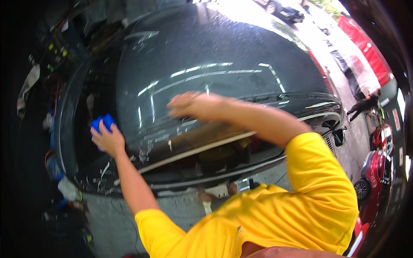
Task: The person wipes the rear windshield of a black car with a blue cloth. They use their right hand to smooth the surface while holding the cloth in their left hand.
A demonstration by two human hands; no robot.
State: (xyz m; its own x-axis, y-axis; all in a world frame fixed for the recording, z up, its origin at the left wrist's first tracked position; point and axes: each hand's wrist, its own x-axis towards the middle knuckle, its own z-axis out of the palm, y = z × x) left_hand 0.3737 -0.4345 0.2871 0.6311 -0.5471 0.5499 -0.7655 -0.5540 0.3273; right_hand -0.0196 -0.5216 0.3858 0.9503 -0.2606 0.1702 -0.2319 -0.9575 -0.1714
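A blue cloth was gripped in the left hand and pressed to the wet car window. The right hand was laid on the glass, blurred; its grip could not be told.

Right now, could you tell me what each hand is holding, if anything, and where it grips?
The left hand holds a blue cloth, bunched in its fingers, against the dark car. The right hand lies blurred on the glass; nothing shows in it.
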